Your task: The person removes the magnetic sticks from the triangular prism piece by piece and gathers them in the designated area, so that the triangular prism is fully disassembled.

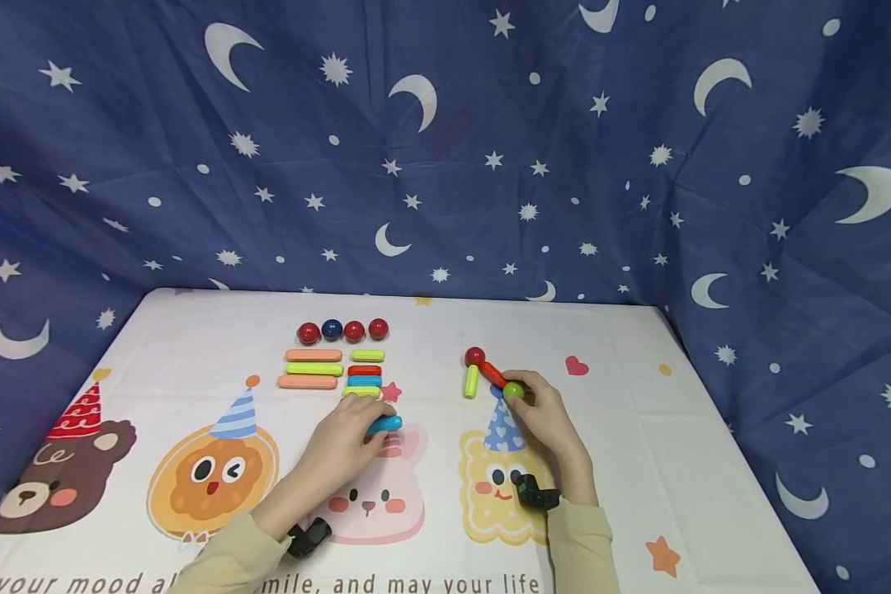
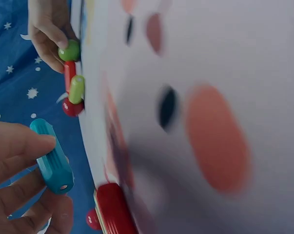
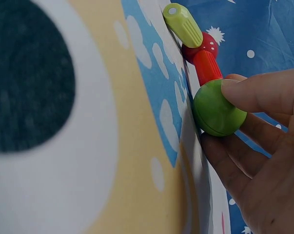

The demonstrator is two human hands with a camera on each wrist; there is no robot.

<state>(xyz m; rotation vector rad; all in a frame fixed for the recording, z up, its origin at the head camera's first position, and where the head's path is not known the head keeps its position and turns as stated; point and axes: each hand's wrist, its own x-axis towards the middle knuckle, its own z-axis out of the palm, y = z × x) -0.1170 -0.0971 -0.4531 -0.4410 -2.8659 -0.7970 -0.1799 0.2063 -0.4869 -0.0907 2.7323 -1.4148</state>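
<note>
My left hand pinches a light-blue ribbed rod between thumb and fingers, in front of the short rods; the left wrist view shows a small hole in the end of this rod. Over on the right, my right hand grips a green ball with thumb and fingers, close to the tabletop. That ball sits at one end of a red rod. At the rod's other end is a red ball, from which a yellow-green rod extends toward me.
Three red balls and a dark-blue ball line up at the back left. Below them lie long orange rods, a long yellow-green rod and several short coloured rods. A starry blue curtain borders the printed white tablecloth.
</note>
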